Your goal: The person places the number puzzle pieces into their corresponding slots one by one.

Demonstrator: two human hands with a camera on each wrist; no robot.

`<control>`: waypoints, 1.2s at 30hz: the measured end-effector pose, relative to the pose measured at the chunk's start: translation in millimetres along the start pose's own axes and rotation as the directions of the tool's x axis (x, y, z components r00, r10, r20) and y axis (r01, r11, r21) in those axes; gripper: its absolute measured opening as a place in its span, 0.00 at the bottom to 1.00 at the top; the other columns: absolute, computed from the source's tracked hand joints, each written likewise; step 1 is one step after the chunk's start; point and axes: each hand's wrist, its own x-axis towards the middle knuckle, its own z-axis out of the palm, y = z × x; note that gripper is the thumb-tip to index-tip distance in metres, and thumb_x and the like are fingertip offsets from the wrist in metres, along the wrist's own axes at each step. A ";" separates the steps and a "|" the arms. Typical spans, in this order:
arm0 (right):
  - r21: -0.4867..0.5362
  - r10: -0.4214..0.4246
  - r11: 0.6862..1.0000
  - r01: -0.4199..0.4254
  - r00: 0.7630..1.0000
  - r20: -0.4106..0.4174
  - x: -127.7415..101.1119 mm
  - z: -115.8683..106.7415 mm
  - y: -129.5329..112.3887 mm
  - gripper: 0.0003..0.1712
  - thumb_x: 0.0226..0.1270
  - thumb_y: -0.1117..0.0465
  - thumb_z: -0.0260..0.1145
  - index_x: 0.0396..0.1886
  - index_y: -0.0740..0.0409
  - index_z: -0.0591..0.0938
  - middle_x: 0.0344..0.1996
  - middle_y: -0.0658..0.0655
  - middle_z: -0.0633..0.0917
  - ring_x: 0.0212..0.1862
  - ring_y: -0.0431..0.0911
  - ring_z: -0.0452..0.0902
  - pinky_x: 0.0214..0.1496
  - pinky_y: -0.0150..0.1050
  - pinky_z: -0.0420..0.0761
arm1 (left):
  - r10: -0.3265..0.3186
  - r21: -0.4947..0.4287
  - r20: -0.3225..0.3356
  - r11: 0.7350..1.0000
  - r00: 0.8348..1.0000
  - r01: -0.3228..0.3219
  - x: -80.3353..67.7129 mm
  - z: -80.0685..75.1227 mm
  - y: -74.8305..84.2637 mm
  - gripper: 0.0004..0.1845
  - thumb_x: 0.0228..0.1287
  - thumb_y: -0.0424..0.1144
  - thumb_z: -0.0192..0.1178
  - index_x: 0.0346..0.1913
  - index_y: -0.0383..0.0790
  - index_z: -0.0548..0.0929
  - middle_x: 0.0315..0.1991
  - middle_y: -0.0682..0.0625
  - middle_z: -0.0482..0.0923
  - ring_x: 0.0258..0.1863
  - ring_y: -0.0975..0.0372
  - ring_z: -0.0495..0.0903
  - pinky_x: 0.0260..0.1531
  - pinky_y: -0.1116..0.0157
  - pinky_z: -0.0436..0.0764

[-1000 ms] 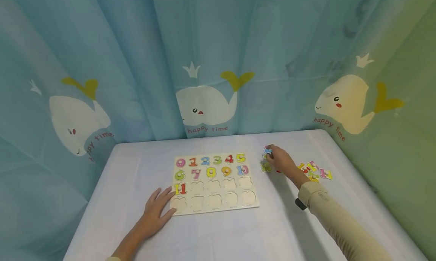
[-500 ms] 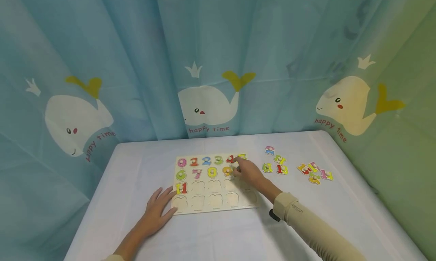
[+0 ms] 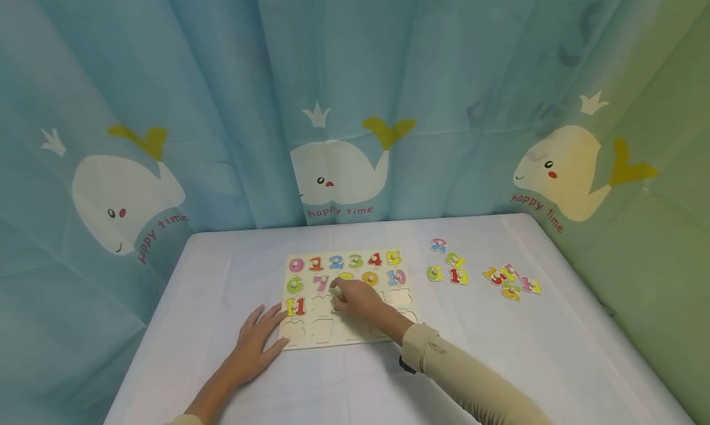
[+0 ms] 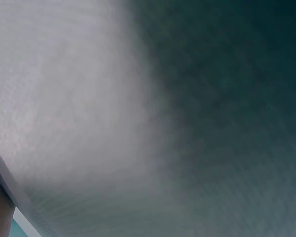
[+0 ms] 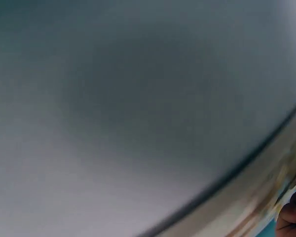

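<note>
Head view: two hands at a number-puzzle board, lower centre of the frame.
The left hand lies with fingers spread apart, fingertips touching the board's left edge; the right hand, over the board's middle, has bent fingers pinching a small piece, mostly hidden by them. Loose number pieces lie on the white counter, right of centre.

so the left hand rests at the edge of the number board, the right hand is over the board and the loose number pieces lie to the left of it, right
Not quite: the loose number pieces lie to the right of the number board, as the head view shows. The rest stands.
</note>
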 end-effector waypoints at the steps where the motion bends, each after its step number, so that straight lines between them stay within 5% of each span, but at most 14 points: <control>1: 0.001 -0.009 1.000 0.009 1.000 0.010 0.6 2.9 -2.9 0.16 0.62 0.63 0.62 0.51 0.58 0.77 0.14 0.44 0.64 0.18 0.36 0.57 0.19 0.29 0.58 | 0.005 -0.003 -0.002 1.000 1.000 -0.005 0.3 0.0 0.3 0.27 0.59 0.42 0.63 0.62 0.39 0.73 0.66 0.40 0.65 0.66 0.40 0.52 0.59 0.37 0.49; 10: -0.038 -0.076 0.997 0.074 0.996 -0.057 10.3 17.8 -21.0 0.15 0.63 0.65 0.62 0.50 0.60 0.75 0.30 0.49 0.82 0.25 0.35 0.66 0.28 0.26 0.71 | 0.030 -0.006 -0.004 1.000 1.000 -0.030 3.5 -1.2 1.8 0.27 0.59 0.41 0.63 0.62 0.38 0.74 0.65 0.40 0.65 0.65 0.39 0.53 0.59 0.36 0.49; 16: -0.076 -0.104 0.992 0.098 0.991 -0.087 16.8 20.6 -27.7 0.14 0.62 0.66 0.62 0.48 0.61 0.76 0.23 0.48 0.78 0.22 0.37 0.65 0.25 0.25 0.69 | 0.040 0.005 -0.011 0.999 0.999 -0.040 4.5 -2.0 1.6 0.27 0.59 0.40 0.63 0.61 0.37 0.74 0.65 0.39 0.65 0.65 0.38 0.54 0.59 0.36 0.50; 23: -0.087 -0.046 0.995 0.041 0.997 -0.059 20.9 25.4 -29.0 0.13 0.65 0.63 0.62 0.49 0.58 0.77 0.32 0.49 0.82 0.28 0.37 0.71 0.34 0.27 0.76 | 0.028 0.014 -0.006 1.000 1.000 -0.028 4.3 -2.7 2.6 0.27 0.59 0.41 0.63 0.61 0.37 0.74 0.65 0.39 0.65 0.65 0.38 0.53 0.59 0.36 0.50; 32: -0.158 -0.074 0.985 0.062 0.995 -0.071 23.0 34.6 -26.1 0.05 0.66 0.63 0.59 0.39 0.54 0.72 0.18 0.47 0.71 0.20 0.40 0.65 0.20 0.27 0.66 | 0.021 0.003 -0.014 1.000 1.000 -0.021 3.2 -2.9 4.1 0.27 0.59 0.41 0.63 0.61 0.38 0.74 0.65 0.40 0.66 0.65 0.39 0.54 0.59 0.36 0.50; 36: -0.052 -0.006 0.999 0.007 0.999 0.036 18.4 26.9 -28.3 0.14 0.69 0.58 0.58 0.52 0.57 0.73 0.38 0.51 0.82 0.39 0.40 0.77 0.41 0.31 0.78 | 0.009 0.007 -0.010 1.000 1.000 -0.009 0.3 -0.5 2.6 0.27 0.60 0.42 0.63 0.62 0.39 0.74 0.65 0.40 0.65 0.65 0.39 0.53 0.58 0.35 0.50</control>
